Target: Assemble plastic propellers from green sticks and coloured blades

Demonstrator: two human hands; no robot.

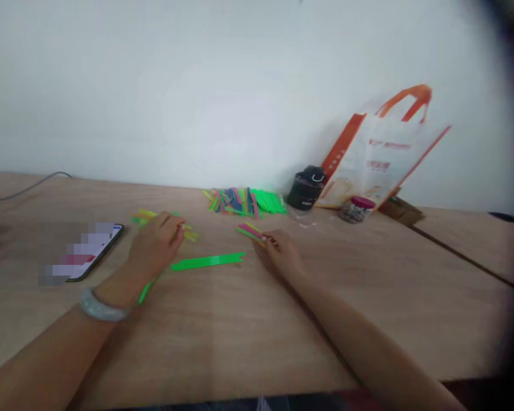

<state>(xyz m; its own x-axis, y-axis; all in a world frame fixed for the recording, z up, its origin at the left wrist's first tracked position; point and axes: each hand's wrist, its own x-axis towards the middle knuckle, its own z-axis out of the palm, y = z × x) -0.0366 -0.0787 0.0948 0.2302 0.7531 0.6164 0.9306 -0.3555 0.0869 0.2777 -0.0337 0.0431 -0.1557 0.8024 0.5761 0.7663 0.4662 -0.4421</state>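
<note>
My left hand [156,242] rests on the wooden table [248,319] with its fingers curled over a few yellow and green sticks [148,217]; a green stick pokes out under the wrist. My right hand [280,251] pinches a small bunch of pink, green and yellow sticks [249,230] at their near end. A bundle of green sticks [208,261] lies flat between the two hands. A mixed pile of coloured sticks [244,201] sits farther back near the wall. The picture is blurred.
A phone [88,251] lies at the left. A black round container [306,188], a small jar with a red lid [357,208] and a white-and-orange bag [381,154] stand at the back right. A cable [25,185] runs along the far left.
</note>
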